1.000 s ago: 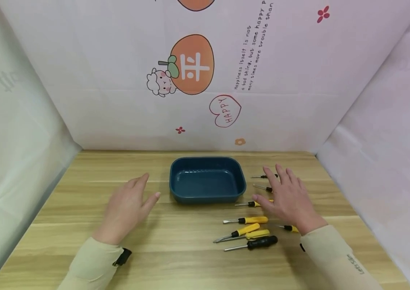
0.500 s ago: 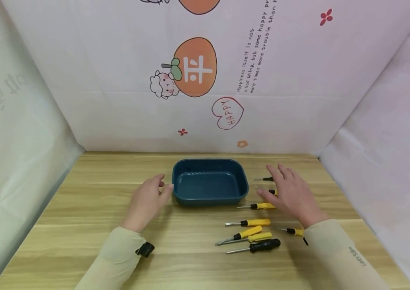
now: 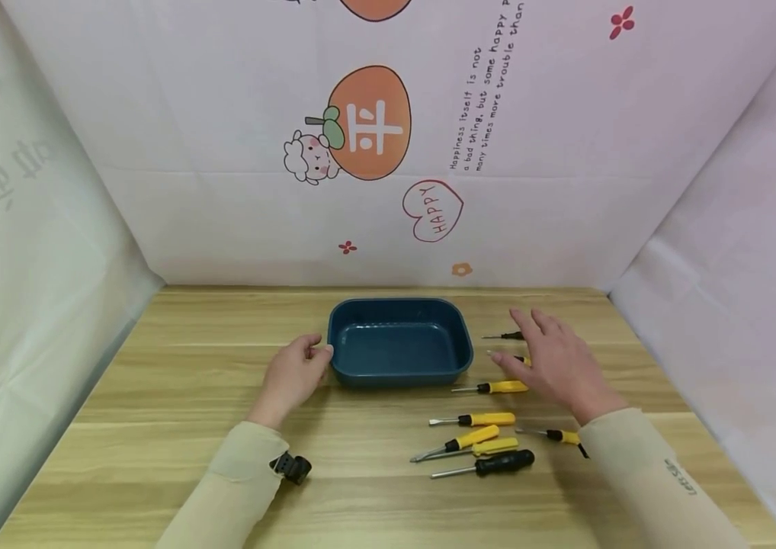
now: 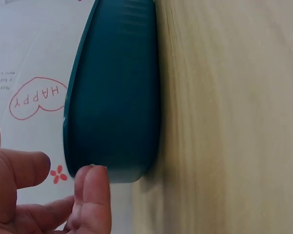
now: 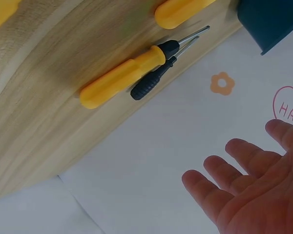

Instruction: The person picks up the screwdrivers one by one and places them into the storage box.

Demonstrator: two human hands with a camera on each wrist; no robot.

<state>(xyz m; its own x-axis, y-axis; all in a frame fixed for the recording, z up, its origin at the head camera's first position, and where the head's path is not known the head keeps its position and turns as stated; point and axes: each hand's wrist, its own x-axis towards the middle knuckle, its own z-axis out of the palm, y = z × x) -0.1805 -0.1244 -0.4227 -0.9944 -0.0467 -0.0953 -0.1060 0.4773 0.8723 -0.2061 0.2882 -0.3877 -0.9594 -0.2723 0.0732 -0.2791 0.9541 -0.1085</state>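
Note:
My left hand [image 3: 294,375] is at the left end of the dark blue rectangular box [image 3: 400,380], its thumb tip right at the rim. In the left wrist view, fingertips [image 4: 94,187] overlap the near end of the box's outer wall [image 4: 115,97]. My right hand [image 3: 558,369] hovers with spread fingers over the screwdrivers right of the box, holding nothing. Below it lie a small black-handled screwdriver [image 3: 513,335] and a yellow-handled one [image 3: 508,386]. The right wrist view shows a yellow-handled screwdriver [image 5: 122,80] beside the black one [image 5: 154,80], away from the fingers.
Nearer on the wooden table [image 3: 155,427] lie a yellow screwdriver [image 3: 491,419], two crossed yellow-handled ones and a larger black screwdriver [image 3: 505,462]. Another yellow-handled screwdriver [image 3: 562,436] lies by the right sleeve. A printed white sheet [image 3: 223,213] rises behind the table.
My left hand has moved right, up to the box's left end, and its fingers have drawn in somewhat. My right hand has stayed over the screwdrivers, almost still.

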